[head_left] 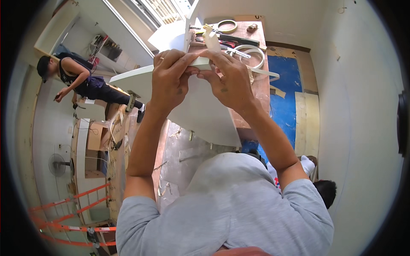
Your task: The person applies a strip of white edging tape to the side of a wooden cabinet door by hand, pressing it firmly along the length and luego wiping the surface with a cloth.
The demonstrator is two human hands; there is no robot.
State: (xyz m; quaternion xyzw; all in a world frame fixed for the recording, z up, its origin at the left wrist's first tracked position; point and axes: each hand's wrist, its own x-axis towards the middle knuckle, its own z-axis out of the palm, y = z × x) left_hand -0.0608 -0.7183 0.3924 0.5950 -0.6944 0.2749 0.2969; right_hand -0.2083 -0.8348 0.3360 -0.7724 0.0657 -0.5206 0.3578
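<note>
Both hands meet at the edge of a white panel (204, 117), which spreads out below them over a brown worktable (258, 100). My left hand (172, 79) is closed, its fingers and thumb pinching the pale edge piece. Right beside it, my right hand (230, 81) grips the same edge from the other side, thumbs almost touching. Whether a separate strip lies on that edge cannot be made out. Just beyond the fingers stands a whitish bottle (210, 39). A loose coil of white edging strip (256, 57) lies near my right hand, one end hanging past the table.
A tape roll (226, 26) and dark-handled tools (239, 40) lie on the far tabletop. Blue sheeting (282, 106) covers floor at right. At left stand a person (81, 77) in a cap, a fan (57, 164) and an orange ladder (72, 222). Another person's dark-haired head (326, 192) shows lower right.
</note>
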